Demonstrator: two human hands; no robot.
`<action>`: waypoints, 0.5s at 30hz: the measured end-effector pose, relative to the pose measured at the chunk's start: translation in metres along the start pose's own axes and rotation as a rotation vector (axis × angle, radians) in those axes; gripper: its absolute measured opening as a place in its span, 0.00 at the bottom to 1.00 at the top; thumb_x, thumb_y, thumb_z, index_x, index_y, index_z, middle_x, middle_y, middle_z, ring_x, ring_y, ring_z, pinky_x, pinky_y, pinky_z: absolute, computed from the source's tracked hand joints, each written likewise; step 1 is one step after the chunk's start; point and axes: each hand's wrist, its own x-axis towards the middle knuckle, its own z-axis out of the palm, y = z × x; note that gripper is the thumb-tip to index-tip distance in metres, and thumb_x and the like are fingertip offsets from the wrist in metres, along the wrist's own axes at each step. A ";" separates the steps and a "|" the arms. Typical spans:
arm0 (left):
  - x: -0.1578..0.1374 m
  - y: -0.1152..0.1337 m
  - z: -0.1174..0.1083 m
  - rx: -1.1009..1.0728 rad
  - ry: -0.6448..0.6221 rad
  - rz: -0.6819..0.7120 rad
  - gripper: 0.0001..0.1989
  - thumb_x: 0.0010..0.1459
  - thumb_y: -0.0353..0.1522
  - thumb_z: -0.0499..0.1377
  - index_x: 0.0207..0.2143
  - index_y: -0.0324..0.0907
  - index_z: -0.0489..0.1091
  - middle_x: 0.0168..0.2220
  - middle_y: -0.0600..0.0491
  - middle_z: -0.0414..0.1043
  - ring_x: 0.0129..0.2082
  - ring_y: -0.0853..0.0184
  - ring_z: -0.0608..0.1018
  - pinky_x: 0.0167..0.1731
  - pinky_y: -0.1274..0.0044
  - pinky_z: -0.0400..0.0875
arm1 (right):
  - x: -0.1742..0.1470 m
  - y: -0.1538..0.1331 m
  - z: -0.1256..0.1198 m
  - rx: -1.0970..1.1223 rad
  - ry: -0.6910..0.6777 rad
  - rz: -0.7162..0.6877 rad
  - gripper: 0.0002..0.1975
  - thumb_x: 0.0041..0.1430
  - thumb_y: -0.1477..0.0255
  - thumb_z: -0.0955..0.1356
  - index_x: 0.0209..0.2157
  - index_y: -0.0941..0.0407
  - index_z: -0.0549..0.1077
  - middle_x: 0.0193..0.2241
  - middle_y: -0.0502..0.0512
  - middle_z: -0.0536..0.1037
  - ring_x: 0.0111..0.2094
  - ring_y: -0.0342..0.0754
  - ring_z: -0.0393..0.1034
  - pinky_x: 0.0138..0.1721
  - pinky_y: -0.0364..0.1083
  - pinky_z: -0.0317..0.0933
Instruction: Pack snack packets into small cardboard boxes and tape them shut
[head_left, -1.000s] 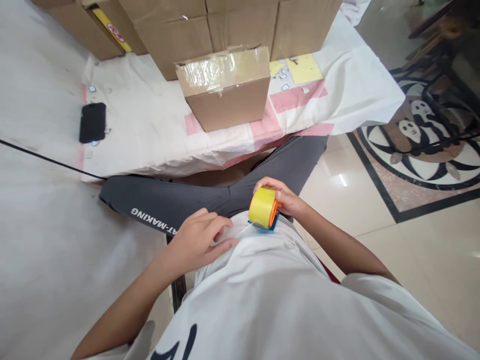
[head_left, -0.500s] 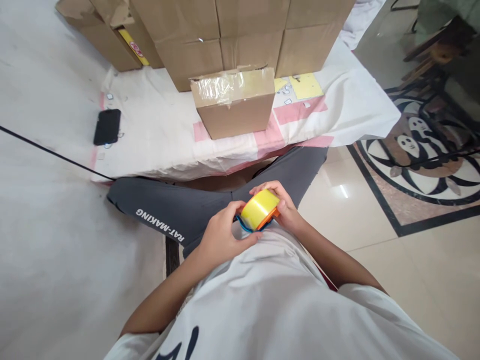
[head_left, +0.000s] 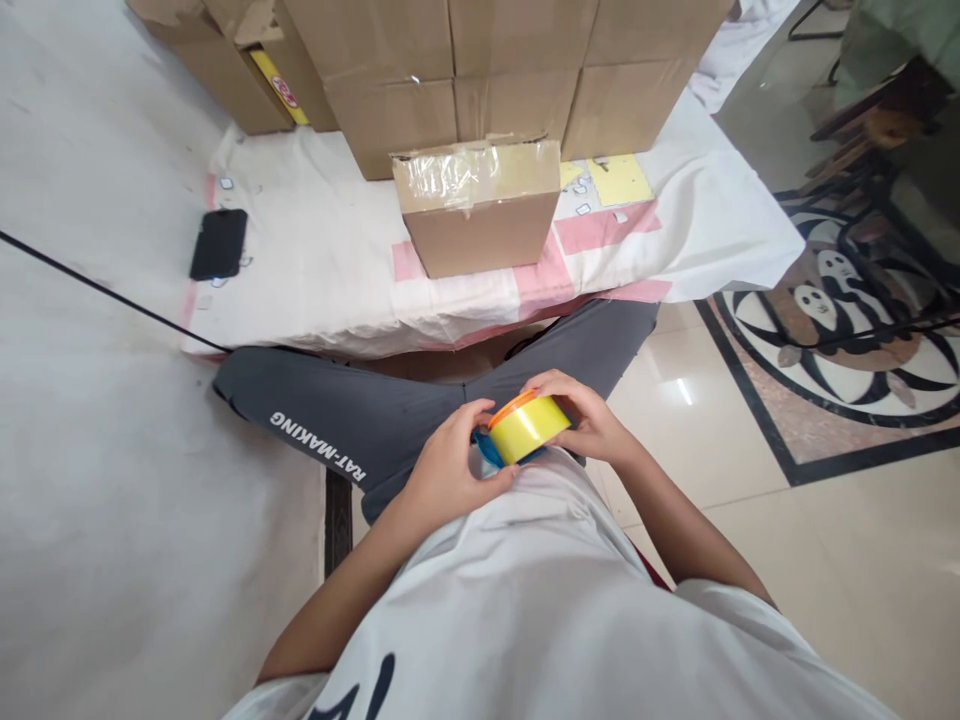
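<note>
Above my lap, my right hand (head_left: 592, 422) grips a roll of yellow tape (head_left: 531, 428) with an orange rim showing on its far side. My left hand (head_left: 448, 465) curls its fingers and thumb around a blue plastic tape dispenser (head_left: 489, 449), which lies against the roll and is partly covered by it. Whether the roll is seated on the dispenser I cannot tell. In front of me a cardboard box (head_left: 484, 240) stands on the cloth-covered table (head_left: 315, 270), with shiny clear tape across its top.
Stacked cardboard boxes (head_left: 397, 120) stand behind the single box. An opened carton with a yellow pack (head_left: 279, 88) is at the back left. A black phone (head_left: 219, 244) lies near the wall. A thin black cord (head_left: 112, 293) crosses the left side.
The tape roll has been turned in my right hand, so its orange rim now faces away from me instead of towards me. My left hand stays nearly in place.
</note>
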 end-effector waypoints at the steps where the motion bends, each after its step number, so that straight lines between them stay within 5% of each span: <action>1: 0.000 -0.002 0.001 0.001 -0.010 -0.015 0.36 0.49 0.36 0.69 0.59 0.44 0.59 0.53 0.43 0.73 0.50 0.56 0.79 0.49 0.63 0.76 | -0.005 0.004 0.000 0.065 0.031 0.042 0.23 0.58 0.62 0.74 0.53 0.48 0.67 0.54 0.60 0.71 0.56 0.55 0.68 0.56 0.57 0.64; 8: 0.002 -0.015 0.003 -0.005 -0.047 -0.043 0.39 0.52 0.36 0.68 0.63 0.45 0.56 0.54 0.44 0.69 0.49 0.57 0.77 0.45 0.66 0.76 | -0.021 0.014 0.001 0.175 0.217 0.210 0.20 0.61 0.64 0.73 0.49 0.49 0.62 0.57 0.60 0.70 0.61 0.51 0.66 0.59 0.53 0.62; 11: 0.005 -0.011 -0.004 0.013 0.040 0.089 0.39 0.52 0.42 0.70 0.62 0.46 0.58 0.59 0.43 0.65 0.56 0.54 0.73 0.53 0.63 0.72 | -0.017 0.014 0.003 0.186 0.194 0.171 0.18 0.62 0.67 0.72 0.50 0.49 0.64 0.57 0.58 0.70 0.60 0.49 0.67 0.59 0.51 0.62; 15: 0.019 0.005 -0.015 0.073 0.140 0.311 0.31 0.57 0.46 0.67 0.58 0.45 0.65 0.51 0.46 0.69 0.51 0.58 0.73 0.52 0.66 0.69 | -0.010 0.014 0.006 0.218 0.112 0.156 0.18 0.62 0.68 0.71 0.51 0.48 0.64 0.57 0.58 0.70 0.59 0.51 0.68 0.59 0.53 0.63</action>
